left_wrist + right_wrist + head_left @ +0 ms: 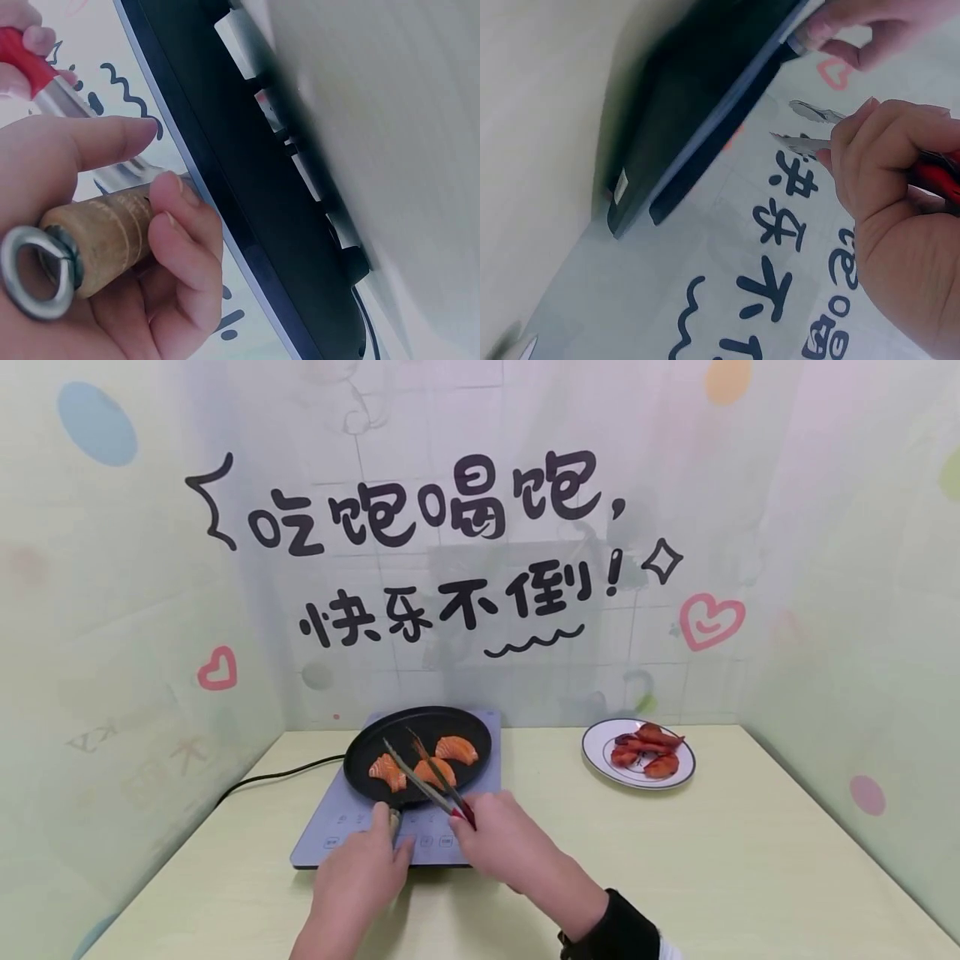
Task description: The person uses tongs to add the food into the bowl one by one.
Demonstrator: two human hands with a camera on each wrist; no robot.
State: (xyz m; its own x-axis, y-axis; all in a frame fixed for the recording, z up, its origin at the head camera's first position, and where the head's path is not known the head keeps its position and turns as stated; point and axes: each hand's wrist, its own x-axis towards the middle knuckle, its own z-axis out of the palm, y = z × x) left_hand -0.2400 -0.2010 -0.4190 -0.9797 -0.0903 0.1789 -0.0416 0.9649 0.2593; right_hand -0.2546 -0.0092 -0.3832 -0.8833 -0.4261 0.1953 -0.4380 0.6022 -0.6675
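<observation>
A black frying pan (431, 720) sits on a flat induction cooker (318, 852). Three orange salmon pieces lie in it: one at the left (384, 772), one in the middle (438, 770) and one at the right (459, 748). My left hand (360, 875) grips the pan's wooden handle (105, 236), which ends in a metal ring (37, 271). With my right hand (517, 843) I hold metal tongs (422, 783) with red grips (26, 60). The tongs' arms are spread apart above the pan, crossing the view of the middle piece; whether they touch it I cannot tell.
On the right of the table (750, 860) stands a white plate (600, 752) with several reddish-brown cooked pieces (647, 747). A black cord (281, 772) runs left from the cooker. Behind is a printed wall sheet (525, 685), with sheets at both sides.
</observation>
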